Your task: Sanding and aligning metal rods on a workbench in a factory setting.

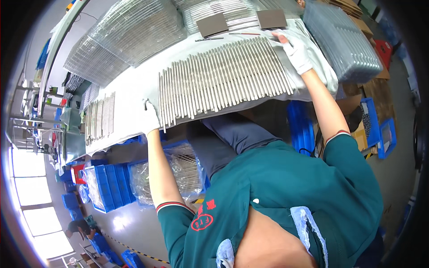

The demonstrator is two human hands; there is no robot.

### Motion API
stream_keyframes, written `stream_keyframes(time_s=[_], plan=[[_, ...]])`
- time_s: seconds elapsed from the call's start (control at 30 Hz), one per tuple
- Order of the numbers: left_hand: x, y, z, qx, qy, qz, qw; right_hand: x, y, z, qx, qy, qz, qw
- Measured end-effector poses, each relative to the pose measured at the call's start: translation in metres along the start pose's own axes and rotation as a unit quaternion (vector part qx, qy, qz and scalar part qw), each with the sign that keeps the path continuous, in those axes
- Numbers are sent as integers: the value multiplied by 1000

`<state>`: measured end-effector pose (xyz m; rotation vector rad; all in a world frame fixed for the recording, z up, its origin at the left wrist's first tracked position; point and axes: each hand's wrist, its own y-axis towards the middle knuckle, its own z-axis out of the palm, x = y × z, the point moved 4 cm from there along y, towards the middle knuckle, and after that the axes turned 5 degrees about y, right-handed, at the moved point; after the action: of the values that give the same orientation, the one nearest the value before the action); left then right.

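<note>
A long row of slim silver metal rods [223, 76] lies side by side on a table covered with white cloth [129, 85]. My left hand [151, 118], in a white glove, rests on the cloth beside the row's left end. Its fingers look outstretched, though glare blends the glove into the cloth. My right hand [297, 53], also gloved but with bare fingertips showing, reaches past the row's right end. Those fingers are apart and hold nothing I can see. Beyond the rods lie two dark grey blocks [212, 25] and a thin reddish-brown stick [244, 34].
Stacked clear plastic trays stand at the far left [129, 35] and right [342, 42] of the table. A smaller group of rods [100, 116] lies to the left. Below are blue crates [109, 187] and a plastic-lined bin of rods [181, 167].
</note>
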<state>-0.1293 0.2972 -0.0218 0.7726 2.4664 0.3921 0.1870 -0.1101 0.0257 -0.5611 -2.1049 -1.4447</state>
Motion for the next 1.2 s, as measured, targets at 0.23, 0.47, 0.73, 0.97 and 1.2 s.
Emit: stream_keyframes(time_s=[0.23,0.47,0.73,0.97,1.2], plan=[[-20,-6,-15,-15,-16,36,999,7,-2,-1,36,-19,14,999],[-26,-6,-20,-27,-22,79,996,5,-3,3,48,-12,34,998],[-23,-7,-11,-13,-12,78,997,5,-1,0,44,-4,48,998],[-144,13,4,75,-101,290,949,18,-6,-10,90,35,57,994],[-197,35,53,112,-65,391,911,36,-6,16,223,22,-47,973]])
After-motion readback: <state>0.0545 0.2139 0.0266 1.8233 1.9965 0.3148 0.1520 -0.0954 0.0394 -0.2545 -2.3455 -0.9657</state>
